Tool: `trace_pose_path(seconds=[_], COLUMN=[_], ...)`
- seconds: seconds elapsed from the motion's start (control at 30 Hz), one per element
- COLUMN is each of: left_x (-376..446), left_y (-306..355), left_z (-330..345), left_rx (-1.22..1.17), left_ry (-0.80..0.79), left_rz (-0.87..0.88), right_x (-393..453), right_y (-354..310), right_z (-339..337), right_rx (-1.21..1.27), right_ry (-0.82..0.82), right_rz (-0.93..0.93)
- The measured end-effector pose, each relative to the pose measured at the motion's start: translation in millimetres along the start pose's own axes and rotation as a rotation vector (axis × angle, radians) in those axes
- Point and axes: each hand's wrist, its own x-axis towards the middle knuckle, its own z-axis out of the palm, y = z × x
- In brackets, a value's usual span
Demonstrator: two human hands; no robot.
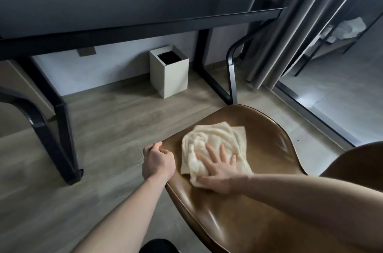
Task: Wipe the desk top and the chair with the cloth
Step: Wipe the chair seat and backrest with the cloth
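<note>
The right hand (219,166) lies flat on the cloth (215,149), fingers straight and spread, pressing it onto the chair (269,170) seat. The spread palm covers the near part of the cloth and keeps the bunched folds from sliding loose while it is pushed over the smooth brown seat. The left hand (158,159) curls round the seat's left front edge and grips it, most likely to hold the chair steady against the push of the wiping hand. The cloth sits on the front half of the seat, crumpled in the middle with a flat corner reaching toward the far edge.

The surface (145,0), dark and glossy, stands well apart beyond the chair, with nothing on the part in view. A white bin (169,78) stands on the floor (103,124) under it, and grey curtains (290,24) hang at the right. Judging by this, the chair step is in hand; whether the surface has been wiped cannot be told.
</note>
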Motion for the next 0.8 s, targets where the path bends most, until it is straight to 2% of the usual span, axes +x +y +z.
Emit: trace_pose_path(seconds=[0.13, 0.3, 0.47, 0.67, 0.8], left_x=[0, 1, 0, 5, 4], left_y=[-2, -1, -1, 0, -1], left_z=[0, 1, 2, 5, 4], left_rx=[0.002, 0.008, 0.005, 0.007, 0.016], left_ry=[0.001, -0.004, 0.012, 0.022, 0.020], left_rz=[0.007, 0.016, 0.012, 0.003, 0.001], right_x=[-20, 7, 46, 73, 65], right_y=[-9, 20, 42, 30, 19], right_z=[14, -10, -41, -54, -49], right_rx=[0.032, -0.117, -0.094, 0.018, -0.052], right_ry=[-0.053, -0.011, 0.085, 0.151, 0.149], right_rz=[-0.130, -0.229, -0.077, 0.063, 0.080])
